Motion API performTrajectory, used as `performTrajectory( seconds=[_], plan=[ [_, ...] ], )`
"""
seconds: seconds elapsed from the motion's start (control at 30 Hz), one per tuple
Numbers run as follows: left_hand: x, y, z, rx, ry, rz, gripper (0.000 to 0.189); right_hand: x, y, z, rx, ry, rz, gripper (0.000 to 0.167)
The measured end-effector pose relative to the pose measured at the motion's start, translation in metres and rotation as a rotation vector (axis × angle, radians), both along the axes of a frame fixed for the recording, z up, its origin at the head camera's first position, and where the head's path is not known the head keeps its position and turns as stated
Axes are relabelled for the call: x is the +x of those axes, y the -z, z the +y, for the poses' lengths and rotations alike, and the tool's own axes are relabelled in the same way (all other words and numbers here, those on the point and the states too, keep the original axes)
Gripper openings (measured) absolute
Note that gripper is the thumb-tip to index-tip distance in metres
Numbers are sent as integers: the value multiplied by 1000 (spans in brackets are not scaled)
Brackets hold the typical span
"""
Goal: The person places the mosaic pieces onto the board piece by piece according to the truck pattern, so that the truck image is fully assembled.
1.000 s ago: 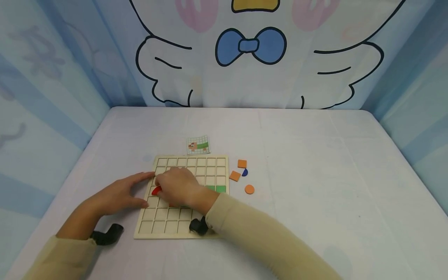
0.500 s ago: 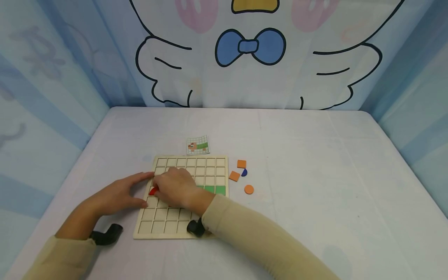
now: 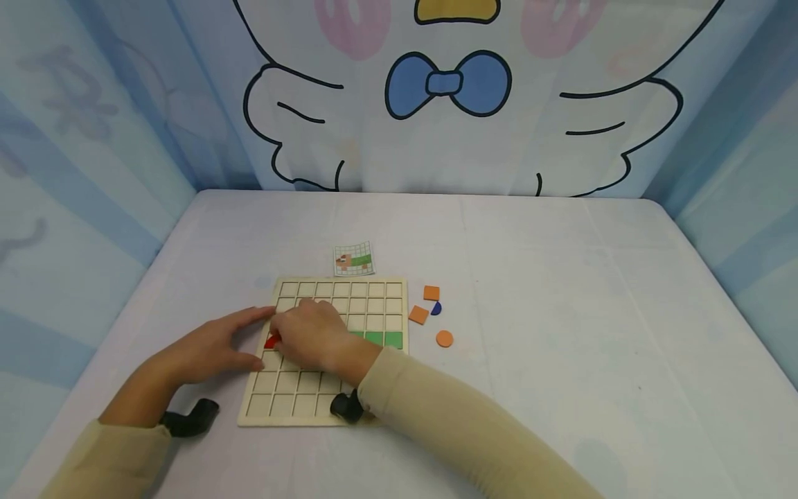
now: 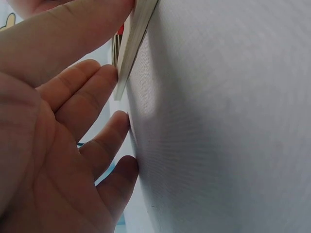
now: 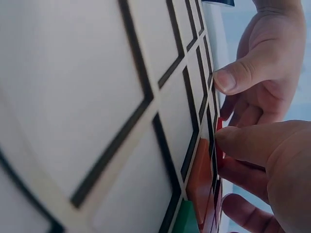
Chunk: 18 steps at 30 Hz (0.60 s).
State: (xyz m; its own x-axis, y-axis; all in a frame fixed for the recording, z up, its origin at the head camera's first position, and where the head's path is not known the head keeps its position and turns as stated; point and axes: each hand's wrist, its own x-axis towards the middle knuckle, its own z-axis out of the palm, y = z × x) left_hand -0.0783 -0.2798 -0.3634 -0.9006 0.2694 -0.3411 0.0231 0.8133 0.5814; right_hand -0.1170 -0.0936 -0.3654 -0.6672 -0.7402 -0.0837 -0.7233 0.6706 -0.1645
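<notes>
My right hand (image 3: 314,334) is over the left side of a wooden grid board (image 3: 293,403). Its thumb and fingers pinch a small red piece (image 3: 271,342) at the left-most column; the right wrist view shows the red piece (image 5: 219,141) low against the grid, partly hidden by the thumb. My left hand (image 3: 202,350) rests at the board's left edge, fingers spread and fairly straight, thumb and fingertips touching the rim. Green pieces (image 3: 393,339) lie in cells on the right. An orange piece (image 5: 198,182) sits in the grid, covered by my right hand in the head view.
Right of the board lie two orange squares (image 3: 431,293), a dark blue half-circle (image 3: 436,308) and an orange disc (image 3: 445,338). A small picture card (image 3: 353,259) with a grid drawing is behind the board. Black wrist cameras (image 3: 191,418) hang beneath both wrists.
My right hand has shifted slightly left with the red piece, uncovering more green pieces. The red piece has turned and now shows a smaller, more pointed part. My left hand has stayed put.
</notes>
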Motion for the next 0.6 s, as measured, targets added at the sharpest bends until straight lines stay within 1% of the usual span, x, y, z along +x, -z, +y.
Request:
performTrajectory(
  seconds=[0.17,0.37,0.5,0.6],
  plan=[
    [0,0,0,-6,1,1,92,1,-1,1,5,6,-2,7],
    [0,0,0,2,1,-4,93,2,-7,7,13,-4,21,20],
    [0,1,0,8,6,-2,93,1,-17,21,-1,-13,-34,30],
    [-1,2,0,3,8,-1,93,-1,-25,36,-39,-17,-85,38]
  ],
)
